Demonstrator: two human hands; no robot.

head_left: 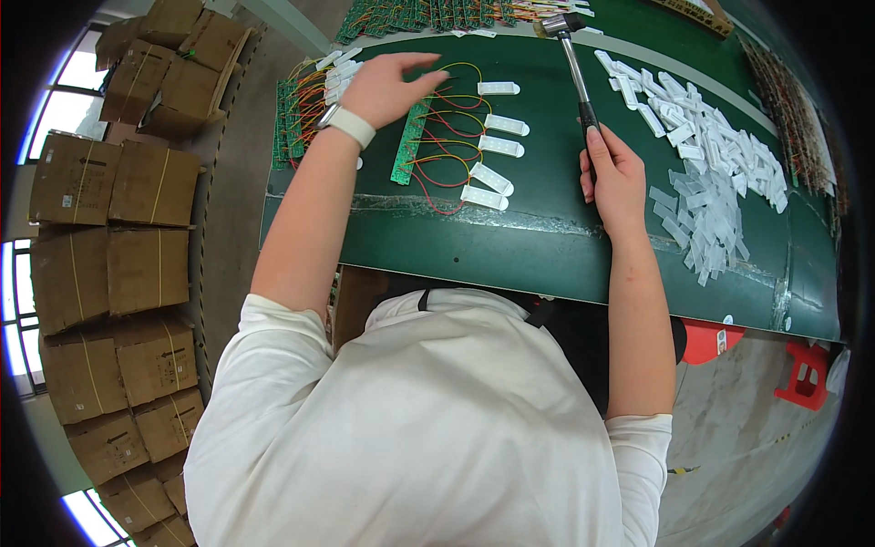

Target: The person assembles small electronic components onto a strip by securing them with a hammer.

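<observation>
My right hand (pixel 612 175) grips the dark handle of a small metal hammer (pixel 570 50), whose head points away from me over the green table (pixel 547 246). Fingers spread, my left hand (pixel 387 87) hovers flat over a narrow green circuit board (pixel 410 141). Red and yellow wires run from that board to several white plastic cases (pixel 497 146) lined up between my two hands. A white band sits on my left wrist.
A heap of loose white plastic cases (pixel 720 173) lies right of the hammer. More wired green boards (pixel 296 114) sit at the far left and along the back edge (pixel 410 14). Stacked cardboard boxes (pixel 118 273) fill the floor on my left; red stools (pixel 802 374) stand at right.
</observation>
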